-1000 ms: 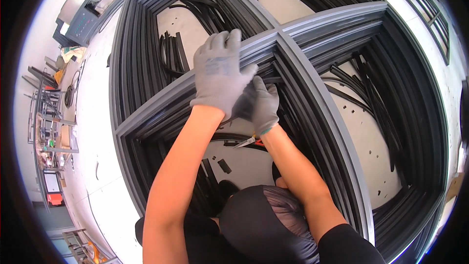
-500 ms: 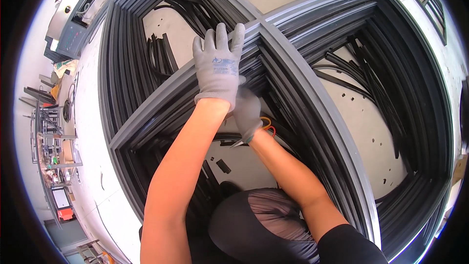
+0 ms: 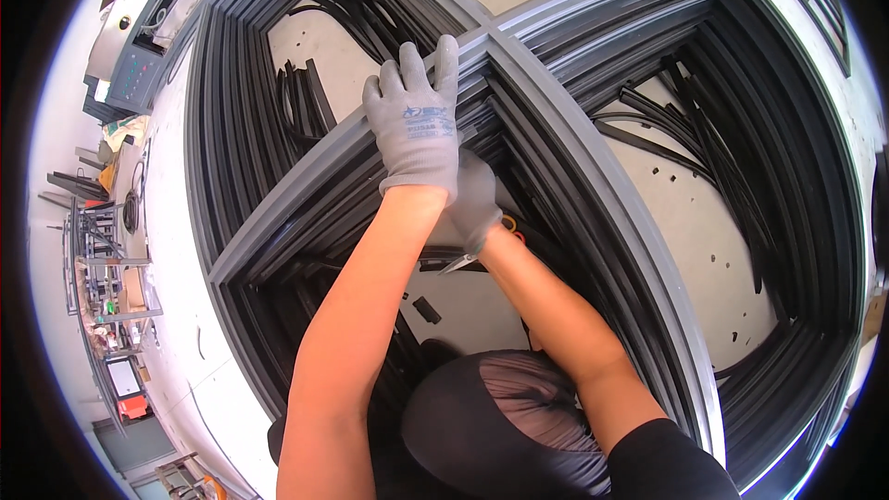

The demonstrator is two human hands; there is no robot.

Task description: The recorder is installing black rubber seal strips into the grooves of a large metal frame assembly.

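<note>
A large stack of grey-topped black window-like frames [image 3: 593, 162] stands before me, its bars meeting in a cross. My left hand [image 3: 414, 120], in a grey glove with blue print, lies over the grey crossbar [image 3: 310, 165] just left of that crossing. Its fingers are stretched out and slightly apart. Below and partly behind it, my right hand [image 3: 475, 199], also gloved, reaches inside the near opening beside the inner frame edges. Its fingers are hidden. Scissors show around the right wrist: orange handles [image 3: 510, 223] on one side, a pointed blade [image 3: 457, 264] on the other; whether they are held is unclear.
Loose black strips [image 3: 301, 106] lie inside the far left opening, and more strips [image 3: 681, 120] in the right one. Small black scraps [image 3: 427, 310] dot the pale floor. At the left stand a control cabinet [image 3: 136, 74] and a cluttered shelf rack [image 3: 111, 287].
My right hand has shifted slightly up and right and looks less blurred. My left hand stays on the crossbar, with its wrist a little further right. The view has moved slightly.
</note>
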